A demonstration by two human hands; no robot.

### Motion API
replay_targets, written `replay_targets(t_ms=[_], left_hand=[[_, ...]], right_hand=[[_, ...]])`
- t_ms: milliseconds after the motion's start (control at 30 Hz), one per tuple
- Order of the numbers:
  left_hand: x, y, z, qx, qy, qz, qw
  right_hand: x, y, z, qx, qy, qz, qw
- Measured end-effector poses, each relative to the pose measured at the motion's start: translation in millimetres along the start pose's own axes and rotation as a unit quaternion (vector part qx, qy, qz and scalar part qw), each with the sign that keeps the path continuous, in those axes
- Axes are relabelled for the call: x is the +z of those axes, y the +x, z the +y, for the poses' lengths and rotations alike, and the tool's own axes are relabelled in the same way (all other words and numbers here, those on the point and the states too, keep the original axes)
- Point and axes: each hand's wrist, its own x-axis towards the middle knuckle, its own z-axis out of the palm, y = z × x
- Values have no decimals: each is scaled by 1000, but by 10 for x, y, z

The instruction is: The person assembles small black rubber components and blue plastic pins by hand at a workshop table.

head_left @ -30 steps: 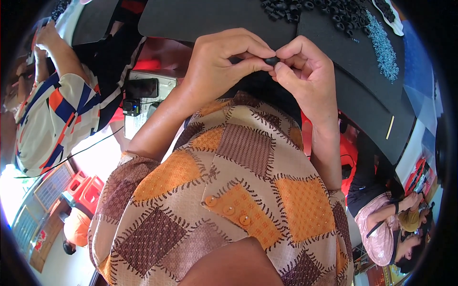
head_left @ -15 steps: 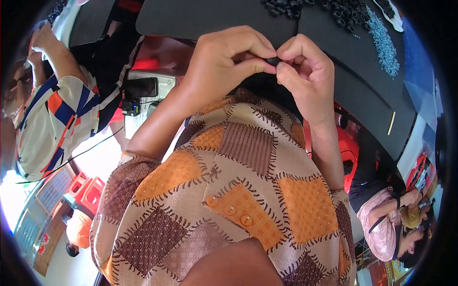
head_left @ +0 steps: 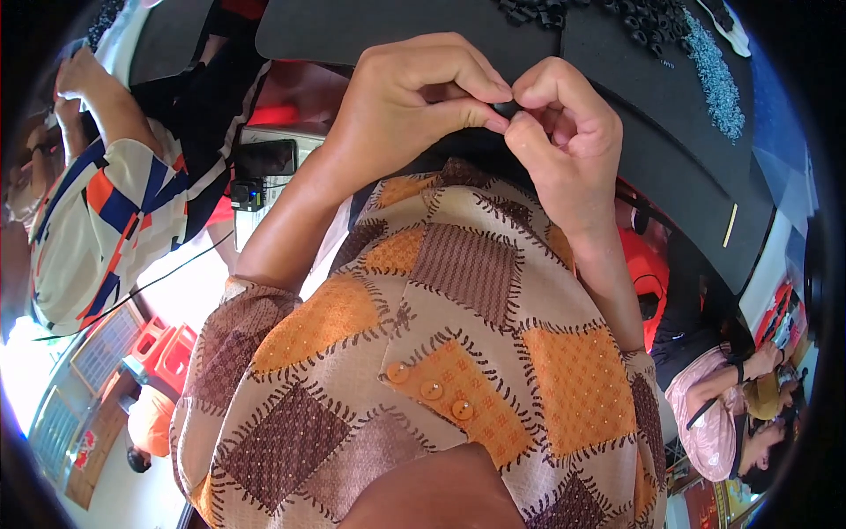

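Observation:
In front of my chest both hands meet over one small black rounded part (head_left: pixel 506 109), rubber-like in look. My left hand (head_left: pixel 414 93) pinches it between thumb and index finger from the left. From the right, my right hand (head_left: pixel 571 128) grips it with thumb and index finger, the other fingers curled in. The fingertips cover most of the part, so its full shape is hidden. Beyond the hands, a pile of similar black ring-like pieces (head_left: pixel 650 25) lies on the black tabletop (head_left: pixel 344 33). Beside it is a strip of tiny pale-blue pieces (head_left: pixel 716 88).
A thin yellowish stick (head_left: pixel 730 225) lies near the table's right edge. Left of my forearm, a dark phone (head_left: pixel 266 158) and a small black device (head_left: pixel 247 194) rest on a box. A co-worker (head_left: pixel 110 203) sits at the left, another person (head_left: pixel 709 410) at the right.
Both hands stay pinched on the black part, with only slight finger shifts. The view has moved a little, so the table's contents appear slightly farther right and higher.

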Motion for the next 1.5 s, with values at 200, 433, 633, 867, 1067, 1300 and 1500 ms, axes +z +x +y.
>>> replay_targets(t_ms=[200, 433, 633, 867, 1067, 1300, 1500], left_hand=[[15, 32, -123, -24, -127, 15, 992], [30, 41, -208, -16, -143, 23, 989], [-89, 102, -160, -106, -166, -51, 979], [-91, 113, -162, -173, -153, -71, 970], [-32, 75, -95, -134, -186, -43, 972], [-16, 130, -96, -112, -191, -75, 972], [23, 131, -105, -211, -215, -68, 951]], right_hand=[[97, 119, -5, -36, 28, 87, 995], [40, 149, -8, 2, 93, 59, 994], [-71, 182, 155, -183, -149, 10, 972], [-57, 228, 105, -280, -281, 12, 918], [-96, 236, 1, -292, -248, -20, 923], [-191, 219, -24, -283, -215, -53, 933], [-209, 214, 84, -301, -211, -42, 929]])
